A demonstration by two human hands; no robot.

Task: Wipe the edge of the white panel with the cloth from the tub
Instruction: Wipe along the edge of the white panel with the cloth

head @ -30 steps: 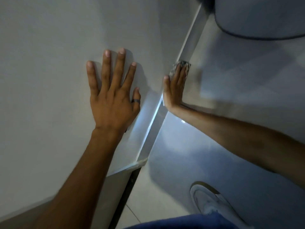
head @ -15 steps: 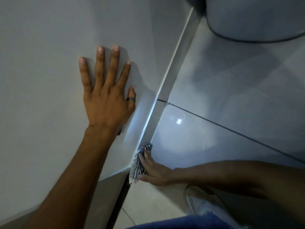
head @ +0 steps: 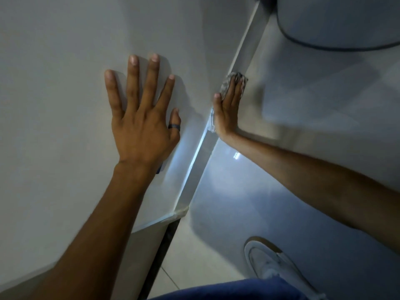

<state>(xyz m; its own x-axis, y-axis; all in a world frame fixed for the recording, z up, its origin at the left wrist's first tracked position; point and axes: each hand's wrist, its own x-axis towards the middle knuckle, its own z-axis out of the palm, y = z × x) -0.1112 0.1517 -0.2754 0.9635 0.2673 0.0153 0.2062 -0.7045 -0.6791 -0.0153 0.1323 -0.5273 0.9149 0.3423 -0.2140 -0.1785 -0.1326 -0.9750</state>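
Observation:
The white panel (head: 54,94) fills the left of the view, and its narrow edge (head: 194,169) runs diagonally from lower middle to upper right. My left hand (head: 142,118) lies flat on the panel's face with fingers spread, a dark ring on the thumb. My right hand (head: 227,109) presses a striped cloth (head: 226,82) flat against the panel's edge, fingers pointing up along it. Only the cloth's top shows past my fingertips. The grey tub (head: 346,20) stands on the floor at the top right.
Glossy grey floor tiles (head: 303,191) lie to the right of the panel. My white shoe (head: 272,263) and blue trouser leg (head: 227,291) are at the bottom. A dark gap (head: 160,254) runs below the panel's lower corner.
My right hand has slid the cloth up along the panel's edge from near the lower corner to about halfway up. My left hand stays flat on the panel.

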